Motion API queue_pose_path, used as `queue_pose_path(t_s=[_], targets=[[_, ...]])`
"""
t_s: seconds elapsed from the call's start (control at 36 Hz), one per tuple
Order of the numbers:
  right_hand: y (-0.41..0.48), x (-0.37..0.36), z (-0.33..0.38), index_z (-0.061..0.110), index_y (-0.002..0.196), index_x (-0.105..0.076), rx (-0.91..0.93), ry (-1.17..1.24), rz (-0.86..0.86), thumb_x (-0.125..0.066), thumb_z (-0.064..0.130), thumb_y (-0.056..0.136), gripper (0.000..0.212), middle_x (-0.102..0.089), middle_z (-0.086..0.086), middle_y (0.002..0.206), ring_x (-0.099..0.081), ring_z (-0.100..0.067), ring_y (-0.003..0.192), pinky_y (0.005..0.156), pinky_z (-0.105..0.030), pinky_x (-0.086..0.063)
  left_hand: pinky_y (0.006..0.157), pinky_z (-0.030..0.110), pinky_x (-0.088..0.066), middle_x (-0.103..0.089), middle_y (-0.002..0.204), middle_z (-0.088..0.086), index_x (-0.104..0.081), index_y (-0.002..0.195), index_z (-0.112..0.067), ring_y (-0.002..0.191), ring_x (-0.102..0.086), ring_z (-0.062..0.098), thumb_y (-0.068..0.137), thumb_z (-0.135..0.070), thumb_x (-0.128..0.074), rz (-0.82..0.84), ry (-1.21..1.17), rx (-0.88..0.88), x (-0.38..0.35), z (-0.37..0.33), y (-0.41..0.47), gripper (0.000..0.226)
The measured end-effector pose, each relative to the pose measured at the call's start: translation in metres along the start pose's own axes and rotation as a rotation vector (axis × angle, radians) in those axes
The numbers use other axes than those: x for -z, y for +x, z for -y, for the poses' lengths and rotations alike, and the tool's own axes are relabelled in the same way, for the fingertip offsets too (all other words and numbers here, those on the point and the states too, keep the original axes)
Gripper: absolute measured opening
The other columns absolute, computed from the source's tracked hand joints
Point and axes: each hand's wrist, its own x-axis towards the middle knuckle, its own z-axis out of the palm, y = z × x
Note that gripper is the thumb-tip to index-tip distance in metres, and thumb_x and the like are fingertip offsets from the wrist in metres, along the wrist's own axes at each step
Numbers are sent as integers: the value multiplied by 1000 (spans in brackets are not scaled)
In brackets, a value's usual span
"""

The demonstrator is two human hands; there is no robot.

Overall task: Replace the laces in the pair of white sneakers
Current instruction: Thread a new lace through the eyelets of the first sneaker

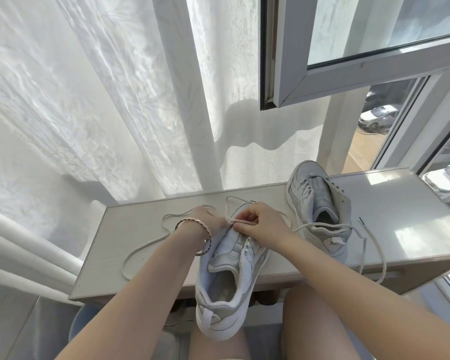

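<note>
White lace (147, 246) is being fed through the near sneaker's (229, 276) toe eyelets, pinched in the right hand's (260, 226) fingers (250, 216). The left hand's (205, 216) grip cannot be told. Pulling through is being called for next.

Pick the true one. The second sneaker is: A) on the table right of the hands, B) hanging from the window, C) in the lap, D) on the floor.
A: the second sneaker lies on the table, right of the right hand, which pinches a lace at the near sneaker.
</note>
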Motion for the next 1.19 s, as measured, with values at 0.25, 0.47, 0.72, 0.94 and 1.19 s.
queue_pose_path(t_s=[0.25,0.47,0.72,0.94,1.19], targets=[[0,-3,-2,12,83,-72,19,-5,-44,-74,17,76,9,-54,16,70,-50,2,66,65,-18,-42,60,35,-34,-50,64,20,-32,50,-15,90,-58,39,87,-15,-51,-225,87,-96,-21,7,-5,41],[-3,-3,-2,10,82,-71,27,0,-65,-74,16,77,9,-51,16,69,-48,4,65,62,-9,-38,61,40,-37,-32,51,13,-29,46,-15,73,-39,43,81,-7,-50,-207,92,-131,-10,8,-1,42],[0,-9,-9,19,78,-69,-8,51,-91,-75,19,76,5,-52,13,78,-48,2,69,65,-10,-37,66,24,-43,-63,77,0,-68,72,-17,83,-61,19,74,-34,-65,-230,235,-139,-18,13,-2,18],[-2,-11,-11,32,68,-60,-7,74,-96,-73,15,78,23,-51,14,79,-51,1,77,70,-10,-39,65,21,-36,-66,79,-8,-72,73,-27,82,-60,13,74,-46,-65,-398,157,-128,-28,19,-8,20],[-1,-10,-13,23,76,-68,-2,92,-90,-75,21,77,7,-52,13,79,-52,-1,77,71,-12,-42,52,24,-30,-32,36,-9,-39,31,-13,49,-33,18,71,-7,-70,-179,-107,44,-13,11,8,51]])
